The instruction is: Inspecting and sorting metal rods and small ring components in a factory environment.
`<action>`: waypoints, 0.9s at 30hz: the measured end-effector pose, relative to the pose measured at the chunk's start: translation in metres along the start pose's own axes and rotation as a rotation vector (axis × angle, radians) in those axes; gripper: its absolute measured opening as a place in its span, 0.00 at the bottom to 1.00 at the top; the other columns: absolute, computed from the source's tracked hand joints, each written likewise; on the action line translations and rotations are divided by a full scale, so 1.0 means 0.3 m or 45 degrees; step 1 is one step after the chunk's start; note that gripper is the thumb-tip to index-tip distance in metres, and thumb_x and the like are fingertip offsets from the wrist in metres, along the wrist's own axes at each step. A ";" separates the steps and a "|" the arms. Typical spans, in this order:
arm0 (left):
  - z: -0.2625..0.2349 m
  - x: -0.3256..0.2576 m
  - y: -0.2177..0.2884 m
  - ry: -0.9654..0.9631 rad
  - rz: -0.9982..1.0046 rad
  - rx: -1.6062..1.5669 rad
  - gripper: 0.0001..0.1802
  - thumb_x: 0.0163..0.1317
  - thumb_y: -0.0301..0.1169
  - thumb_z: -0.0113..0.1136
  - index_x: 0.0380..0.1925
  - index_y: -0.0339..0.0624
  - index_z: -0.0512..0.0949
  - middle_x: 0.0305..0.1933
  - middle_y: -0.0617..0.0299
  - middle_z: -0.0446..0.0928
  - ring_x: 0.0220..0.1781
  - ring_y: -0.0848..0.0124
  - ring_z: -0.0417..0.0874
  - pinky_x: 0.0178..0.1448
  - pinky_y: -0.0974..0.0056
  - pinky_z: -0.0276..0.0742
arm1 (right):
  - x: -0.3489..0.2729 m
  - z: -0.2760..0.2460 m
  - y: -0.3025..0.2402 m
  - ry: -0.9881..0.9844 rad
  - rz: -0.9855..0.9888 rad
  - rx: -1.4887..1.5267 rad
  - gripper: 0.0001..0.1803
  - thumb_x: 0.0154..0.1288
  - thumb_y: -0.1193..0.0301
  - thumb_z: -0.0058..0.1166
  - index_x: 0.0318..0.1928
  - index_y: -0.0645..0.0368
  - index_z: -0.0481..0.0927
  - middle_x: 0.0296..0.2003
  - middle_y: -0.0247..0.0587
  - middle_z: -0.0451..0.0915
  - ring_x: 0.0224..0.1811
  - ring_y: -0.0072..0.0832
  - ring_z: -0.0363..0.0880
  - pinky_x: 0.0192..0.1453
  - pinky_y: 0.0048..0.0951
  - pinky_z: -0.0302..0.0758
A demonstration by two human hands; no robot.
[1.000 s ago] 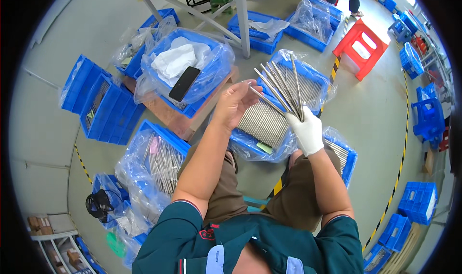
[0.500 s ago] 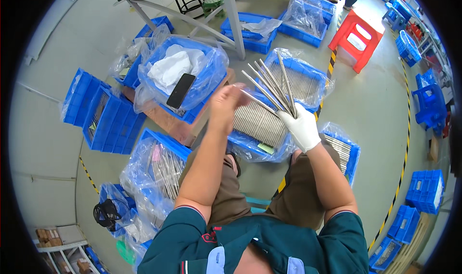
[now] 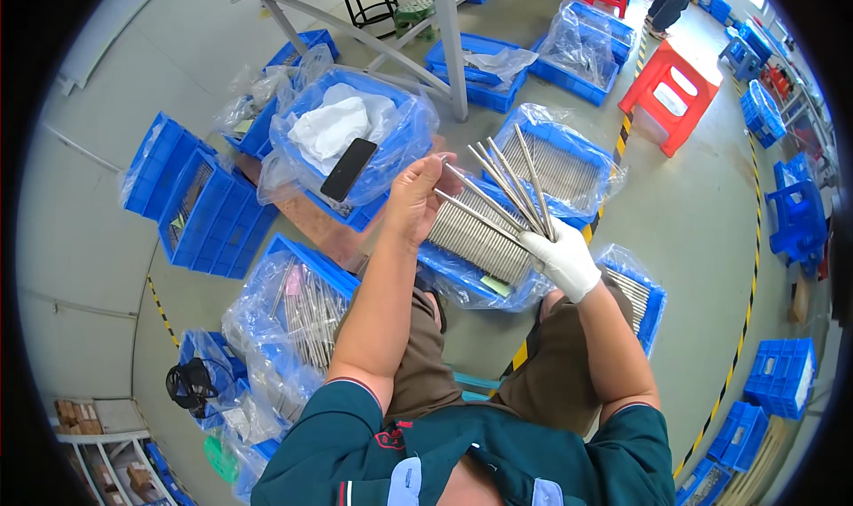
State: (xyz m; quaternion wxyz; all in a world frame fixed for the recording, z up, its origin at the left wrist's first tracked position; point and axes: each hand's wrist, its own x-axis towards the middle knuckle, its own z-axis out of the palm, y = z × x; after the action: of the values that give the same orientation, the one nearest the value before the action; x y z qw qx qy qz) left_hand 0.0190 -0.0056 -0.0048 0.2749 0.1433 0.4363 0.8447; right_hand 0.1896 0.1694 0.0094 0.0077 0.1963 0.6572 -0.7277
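Note:
My right hand [image 3: 565, 259], in a white glove, is closed round the lower ends of several thin metal rods [image 3: 534, 182]. Most of them fan out upward and away from me. My bare left hand [image 3: 416, 197] has its fingers closed at the far ends of two rods that slant left out of the bundle. Below both hands, between my knees, stands a plastic-lined blue bin [image 3: 449, 270] with rods laid side by side in rows. Beyond it, another blue bin [image 3: 597, 155] holds similar rows.
A black phone [image 3: 349, 169] lies on a lined bin with white cloth at the left. Loose rods [image 3: 313, 315] fill a bin by my left knee; rows fill another bin [image 3: 653, 315] at my right. A red stool [image 3: 668, 97] stands farther right, and a person [image 3: 673, 4] stands behind it.
A second rod now slants out of the bundle to my left hand, where one did before. Fewer rods remain in the upright fan. The view has shifted slightly.

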 end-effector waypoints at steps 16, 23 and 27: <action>0.054 -0.032 -0.048 -0.378 -0.298 0.022 0.19 0.61 0.33 0.59 0.48 0.33 0.73 0.45 0.49 0.78 0.45 0.63 0.81 0.51 0.62 0.76 | 0.007 0.017 -0.009 -0.076 0.043 0.083 0.13 0.61 0.65 0.55 0.41 0.62 0.74 0.20 0.28 0.69 0.18 0.14 0.64 0.21 0.19 0.61; 0.081 -0.035 -0.032 -0.209 -0.049 0.109 0.19 0.61 0.38 0.58 0.44 0.34 0.74 0.38 0.52 0.80 0.41 0.64 0.82 0.47 0.63 0.77 | -0.002 0.033 -0.013 -0.024 0.040 0.144 0.13 0.62 0.66 0.53 0.42 0.62 0.74 0.20 0.28 0.69 0.18 0.14 0.64 0.22 0.18 0.61; -0.011 0.005 0.046 0.083 0.151 -0.071 0.20 0.64 0.44 0.53 0.43 0.36 0.74 0.35 0.56 0.80 0.39 0.66 0.82 0.45 0.66 0.78 | -0.014 0.036 -0.011 -0.073 0.055 0.074 0.07 0.63 0.70 0.50 0.37 0.61 0.71 0.18 0.29 0.67 0.16 0.15 0.61 0.20 0.17 0.57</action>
State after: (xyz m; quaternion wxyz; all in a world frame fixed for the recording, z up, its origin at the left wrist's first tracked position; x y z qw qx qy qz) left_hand 0.0115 -0.0133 0.0044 0.2140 0.1337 0.4120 0.8755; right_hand 0.1895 0.1584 0.0144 0.0366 0.1898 0.6310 -0.7513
